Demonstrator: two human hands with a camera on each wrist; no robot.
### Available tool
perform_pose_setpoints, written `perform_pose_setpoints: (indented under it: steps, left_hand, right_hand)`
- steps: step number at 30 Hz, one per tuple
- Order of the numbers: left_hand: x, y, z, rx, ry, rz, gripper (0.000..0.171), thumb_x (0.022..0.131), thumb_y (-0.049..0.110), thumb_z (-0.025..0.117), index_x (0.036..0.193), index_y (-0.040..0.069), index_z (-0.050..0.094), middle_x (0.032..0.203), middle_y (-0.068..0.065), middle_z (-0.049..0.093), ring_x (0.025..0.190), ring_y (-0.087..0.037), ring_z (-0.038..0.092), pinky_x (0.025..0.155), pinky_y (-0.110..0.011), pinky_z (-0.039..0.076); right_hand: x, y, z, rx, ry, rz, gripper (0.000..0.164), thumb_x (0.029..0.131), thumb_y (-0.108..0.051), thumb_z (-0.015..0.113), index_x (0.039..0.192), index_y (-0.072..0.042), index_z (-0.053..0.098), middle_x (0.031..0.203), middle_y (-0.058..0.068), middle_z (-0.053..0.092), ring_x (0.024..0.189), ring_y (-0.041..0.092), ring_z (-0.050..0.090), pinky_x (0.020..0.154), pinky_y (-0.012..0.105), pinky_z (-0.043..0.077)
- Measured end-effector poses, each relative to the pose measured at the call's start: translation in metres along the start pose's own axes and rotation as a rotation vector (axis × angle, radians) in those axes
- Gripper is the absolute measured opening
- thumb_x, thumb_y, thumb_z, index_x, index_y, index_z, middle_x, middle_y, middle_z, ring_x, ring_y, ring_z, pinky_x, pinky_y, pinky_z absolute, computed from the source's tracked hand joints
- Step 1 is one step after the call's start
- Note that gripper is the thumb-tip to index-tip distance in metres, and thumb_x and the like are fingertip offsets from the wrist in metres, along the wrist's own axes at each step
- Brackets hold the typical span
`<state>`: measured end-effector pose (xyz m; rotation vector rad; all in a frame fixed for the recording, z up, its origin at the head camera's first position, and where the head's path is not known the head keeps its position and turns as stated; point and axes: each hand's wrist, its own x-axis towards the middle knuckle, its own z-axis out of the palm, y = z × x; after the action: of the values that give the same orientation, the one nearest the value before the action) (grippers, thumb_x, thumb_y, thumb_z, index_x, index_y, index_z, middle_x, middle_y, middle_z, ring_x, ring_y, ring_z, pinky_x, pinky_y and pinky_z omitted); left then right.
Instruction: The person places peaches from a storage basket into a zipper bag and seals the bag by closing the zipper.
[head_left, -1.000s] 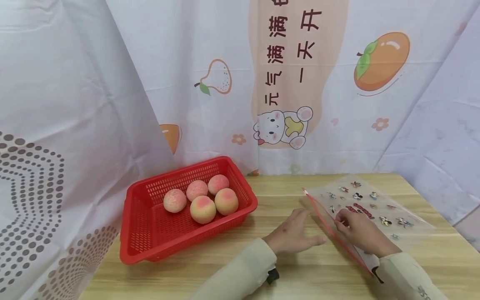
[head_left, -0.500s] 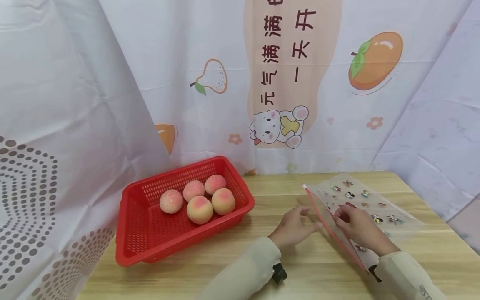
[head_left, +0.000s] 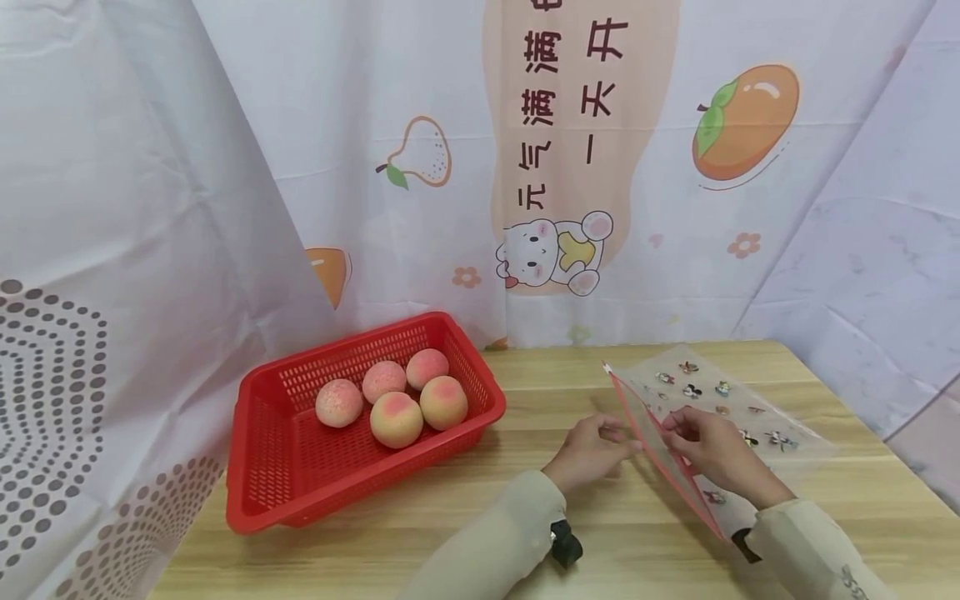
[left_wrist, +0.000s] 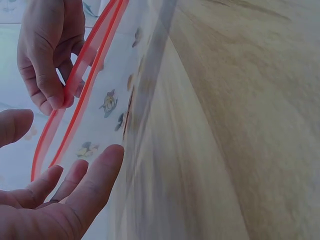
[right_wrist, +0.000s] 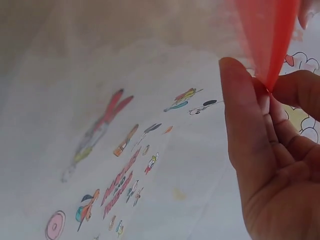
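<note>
Two-handed, works at a flat, see-through plastic bag (head_left: 738, 408) with red zip edges (left_wrist: 75, 117) and small printed cartoon figures, lying aslant on the right part of the pale wood-grain table (head_left: 637, 558). Pinches one red edge between thumb and fingers of the right hand (head_left: 720, 454), parted from the other edge in the left wrist view. Spreads the thumb and fingers of the left hand (head_left: 588, 454), released, just beside the bag's mouth; cannot tell whether touching it. Wears cream long sleeves (head_left: 483, 533), with a black object (head_left: 565, 546) at the left wrist. Has, farther left on the same table, a red rectangular perforated plastic basket (head_left: 322, 458) with five round pink-and-yellow peaches (head_left: 396, 419) bunched toward its right end. Faces a white fabric backdrop (head_left: 345, 100) printed with fruit
</note>
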<state>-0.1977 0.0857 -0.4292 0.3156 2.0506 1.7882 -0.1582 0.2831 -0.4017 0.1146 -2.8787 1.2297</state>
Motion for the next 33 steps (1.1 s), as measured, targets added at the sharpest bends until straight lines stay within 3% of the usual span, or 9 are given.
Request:
perform_pose_setpoints:
  steps: [14,20,33]
  left_hand:
    - [0.003,0.003,0.005,-0.142,-0.012,-0.021,0.027,0.090,0.008,0.072,0.115,0.005,0.063,0.090,-0.004,0.065,0.080,-0.039,0.072,0.065,-0.038,0.061]
    - [0.006,0.004,0.009,-0.196,0.011,-0.025,0.017,0.091,0.005,0.070,0.107,0.004,0.064,0.088,-0.006,0.065,0.085,-0.031,0.072,0.063,-0.038,0.061]
    - [0.008,0.003,0.011,-0.163,0.082,-0.019,0.006,0.090,0.001,0.069,0.095,0.002,0.065,0.077,-0.004,0.069,0.072,-0.019,0.071,0.061,-0.040,0.060]
  right_hand:
    - [-0.001,-0.001,-0.003,0.159,-0.046,-0.021,0.018,0.098,0.000,0.059,0.112,0.010,0.059,0.080,0.009,0.063,0.061,0.016,0.063,0.056,0.031,0.058]
    - [-0.003,-0.006,-0.002,0.177,-0.049,-0.010,0.019,0.098,-0.002,0.059,0.113,0.010,0.059,0.082,0.009,0.063,0.063,0.017,0.063,0.056,0.031,0.058]
    - [-0.005,-0.019,0.002,0.200,-0.062,-0.006,0.019,0.097,-0.001,0.060,0.114,0.009,0.059,0.083,0.009,0.064,0.068,0.017,0.064,0.057,0.032,0.058]
